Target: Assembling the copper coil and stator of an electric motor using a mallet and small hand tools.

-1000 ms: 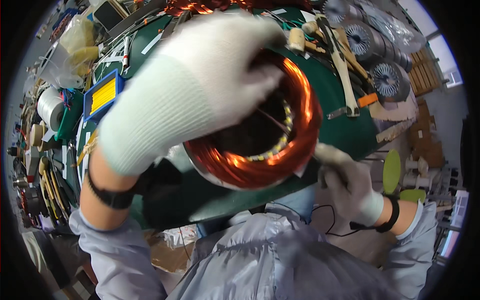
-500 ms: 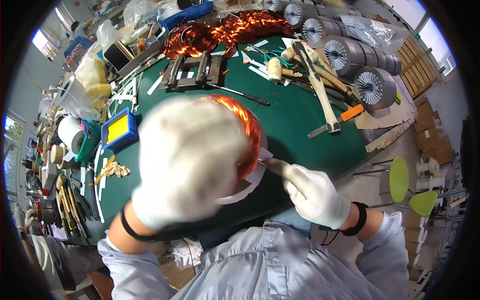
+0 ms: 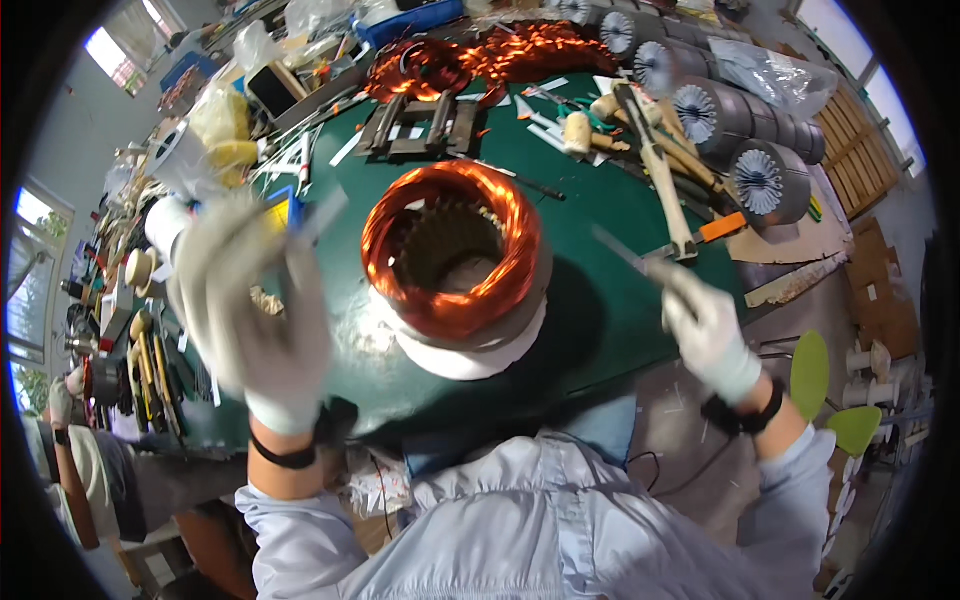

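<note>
A motor stator (image 3: 450, 325) with a thick ring of copper windings (image 3: 520, 225) stands upright on the green table, on a white round base (image 3: 480, 362). Both hands wear white gloves and are apart from the stator. Left of it, my left hand (image 3: 250, 300) is raised and smeared by motion; a pale, thin strip (image 3: 325, 212) sticks out at its fingertips. My right hand (image 3: 708, 335) is to the right, over the table's edge, its fingers closed on a thin flat blade-like tool (image 3: 618, 247) that points toward the far left.
A blue box (image 3: 293, 210) with yellow contents is partly behind my left hand. Farther back are a metal fixture (image 3: 420, 128), copper coils (image 3: 530, 50), mallets (image 3: 578, 132) and an orange-handled knife (image 3: 722, 227). Stator cores (image 3: 770, 180) line the right; a co-worker's hand (image 3: 60, 400) shows far left.
My left hand has moved left off the stator, uncovering its windings, and a pale strip now shows at its fingertips. My right hand has drawn away to the right with the thin tool.
</note>
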`<state>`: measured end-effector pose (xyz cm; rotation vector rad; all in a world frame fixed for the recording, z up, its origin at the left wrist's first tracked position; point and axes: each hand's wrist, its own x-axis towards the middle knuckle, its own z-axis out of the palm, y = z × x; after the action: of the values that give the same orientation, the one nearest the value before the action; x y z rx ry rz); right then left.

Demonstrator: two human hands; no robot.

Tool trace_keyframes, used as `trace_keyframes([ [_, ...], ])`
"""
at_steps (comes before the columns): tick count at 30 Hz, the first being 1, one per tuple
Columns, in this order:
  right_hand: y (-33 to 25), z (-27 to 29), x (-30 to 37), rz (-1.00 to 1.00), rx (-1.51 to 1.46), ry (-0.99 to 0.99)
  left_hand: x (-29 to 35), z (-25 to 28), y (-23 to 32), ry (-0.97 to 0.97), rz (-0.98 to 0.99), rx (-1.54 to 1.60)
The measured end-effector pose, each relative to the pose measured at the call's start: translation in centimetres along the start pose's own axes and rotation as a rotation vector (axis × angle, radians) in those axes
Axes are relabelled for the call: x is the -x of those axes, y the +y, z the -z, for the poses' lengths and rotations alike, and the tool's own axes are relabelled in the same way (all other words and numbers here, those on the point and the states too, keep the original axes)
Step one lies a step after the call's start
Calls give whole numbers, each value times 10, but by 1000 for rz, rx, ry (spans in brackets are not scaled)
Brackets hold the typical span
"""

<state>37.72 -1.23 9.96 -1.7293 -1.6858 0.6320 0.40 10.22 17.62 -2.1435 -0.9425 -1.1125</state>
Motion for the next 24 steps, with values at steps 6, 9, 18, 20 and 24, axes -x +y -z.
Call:
trace_keyframes([
  [6,-5,-24,-92,634,499,285,17,11,-2,-253,88,161],
  [9,-11,-62,-94,758,428,179,33,7,23,-306,-56,371],
  [18,28,-96,-37,461,215,-67,30,-36,23,-309,-382,381],
  [20,36,-92,-36,354,149,-64,31,-38,25,-285,-397,373],
  [24,35,-93,-61,472,300,-58,42,-38,16,-289,-330,491],
])
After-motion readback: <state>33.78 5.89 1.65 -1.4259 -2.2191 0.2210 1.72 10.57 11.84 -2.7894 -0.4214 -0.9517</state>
